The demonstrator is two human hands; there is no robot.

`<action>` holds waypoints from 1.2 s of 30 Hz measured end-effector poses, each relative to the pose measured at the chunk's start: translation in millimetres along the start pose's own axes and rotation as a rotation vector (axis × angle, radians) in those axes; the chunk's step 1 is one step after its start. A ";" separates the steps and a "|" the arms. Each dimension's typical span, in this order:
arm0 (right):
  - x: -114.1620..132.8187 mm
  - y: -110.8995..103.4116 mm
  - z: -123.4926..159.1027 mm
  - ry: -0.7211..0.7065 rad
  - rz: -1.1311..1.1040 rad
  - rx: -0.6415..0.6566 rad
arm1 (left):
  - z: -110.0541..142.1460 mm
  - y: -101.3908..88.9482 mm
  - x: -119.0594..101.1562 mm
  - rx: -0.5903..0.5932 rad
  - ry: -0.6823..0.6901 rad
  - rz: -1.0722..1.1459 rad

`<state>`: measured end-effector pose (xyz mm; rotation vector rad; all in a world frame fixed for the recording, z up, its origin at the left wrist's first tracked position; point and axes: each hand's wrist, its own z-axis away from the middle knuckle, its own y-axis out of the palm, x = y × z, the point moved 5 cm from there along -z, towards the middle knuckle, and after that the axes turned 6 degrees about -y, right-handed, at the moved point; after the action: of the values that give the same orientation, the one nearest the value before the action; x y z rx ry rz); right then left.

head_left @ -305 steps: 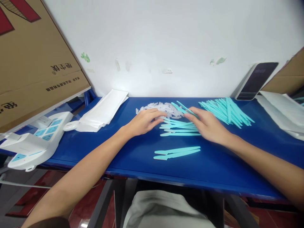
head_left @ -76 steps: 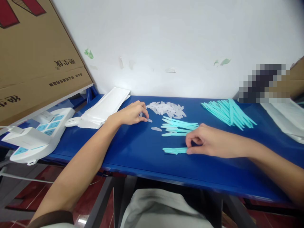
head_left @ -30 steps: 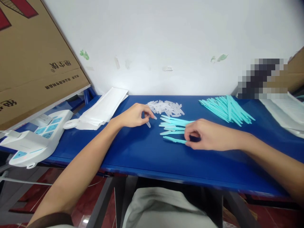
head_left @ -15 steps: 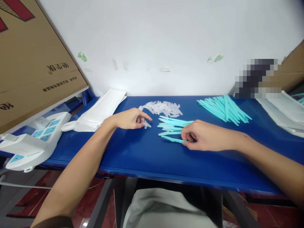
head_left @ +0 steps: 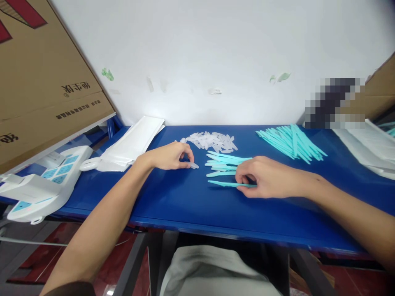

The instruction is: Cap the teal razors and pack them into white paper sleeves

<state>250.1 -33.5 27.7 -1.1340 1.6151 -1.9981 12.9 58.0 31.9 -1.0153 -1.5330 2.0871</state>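
Left fingers (head_left: 190,153) curled inward since, pinching translucent pieces (head_left: 194,165); right fingers (head_left: 240,173) pinch teal stick (head_left: 221,183).

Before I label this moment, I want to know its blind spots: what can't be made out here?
All in the head view:
Held stick: the right hand covers part; single or doubled is unclear.
Near sticks: right ends hidden by that hand.
Loose pieces: ends hidden by the left hand; gripped or just touched, unclear.
Heap: overlap hides the count.
Dark object: pixelated.
Carton: cut off by left and top edges.
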 end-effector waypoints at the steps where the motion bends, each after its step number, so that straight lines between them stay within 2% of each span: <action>1: 0.3 0.1 -0.2 -0.017 0.014 -0.019 | -0.1 0.6 -0.2 0.008 -0.007 0.004; 4: 0.2 -0.5 -0.9 -0.078 0.054 -0.115 | 0.0 2.3 -1.2 0.040 -0.023 0.057; 8: -1.4 -5.7 -0.3 -0.139 0.057 -0.356 | 0.4 4.2 -3.3 0.068 -0.015 0.157; 11: -4.0 -9.2 1.2 -0.113 0.009 -0.506 | 0.1 5.5 -3.0 0.070 -0.006 0.160; 13: -7.2 -9.9 1.6 -0.041 -0.037 -0.551 | -0.6 5.6 -2.7 0.057 0.011 0.154; 16: -11.2 -8.2 0.9 0.056 -0.176 -0.559 | -1.9 4.2 -4.7 0.020 0.053 0.163; 20: -5.9 -5.2 -1.0 0.049 -0.313 -0.555 | -3.7 2.6 -13.2 -0.042 0.069 0.208; 24: 5.1 -1.1 -2.1 0.106 -0.327 -0.526 | -6.4 4.7 -26.1 -0.117 0.100 0.305; 29: 14.8 9.2 -6.2 0.139 -0.350 -0.384 | -9.4 13.8 -37.7 -0.078 0.159 0.353; 33: 11.2 11.1 -8.0 0.131 -0.307 -0.395 | -7.7 11.0 -41.4 -0.119 0.138 0.354; 36: 6.9 11.8 -8.8 0.146 -0.293 -0.412 | -6.1 9.5 -40.2 -0.105 0.087 0.369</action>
<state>236.7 -35.9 18.9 -1.4738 2.1114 -2.0134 45.7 32.6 35.6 -1.5054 -1.5176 2.1778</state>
